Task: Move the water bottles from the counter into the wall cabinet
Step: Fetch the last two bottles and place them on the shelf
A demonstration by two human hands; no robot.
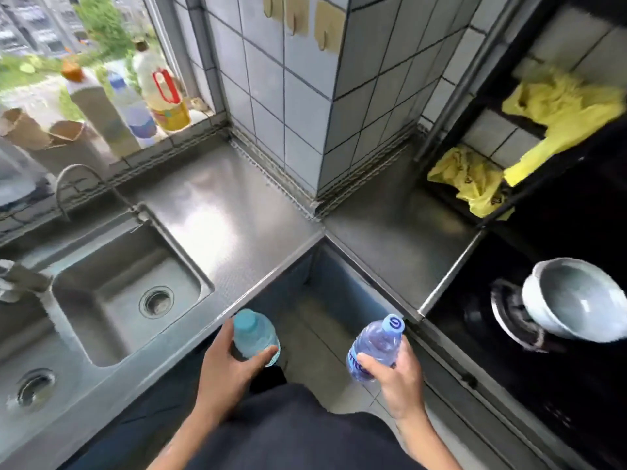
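Observation:
My left hand (226, 364) grips a clear water bottle with a light blue cap (254, 332), held upright just off the front edge of the steel counter (217, 205). My right hand (398, 373) holds a second water bottle (375, 347) with a darker blue cap and blue label, tilted slightly right, in front of the counter's inner corner. Both bottles hang in the air over the floor, close to my body. No wall cabinet is in view.
A steel sink (132, 290) with a curved tap (73, 184) lies to the left. Bottles and paper cups stand on the window sill (101, 106). A tiled pillar (305, 106) rises at the corner. To the right is a black stove (543, 385) with a pale pot (573, 300), and yellow bags (563, 103).

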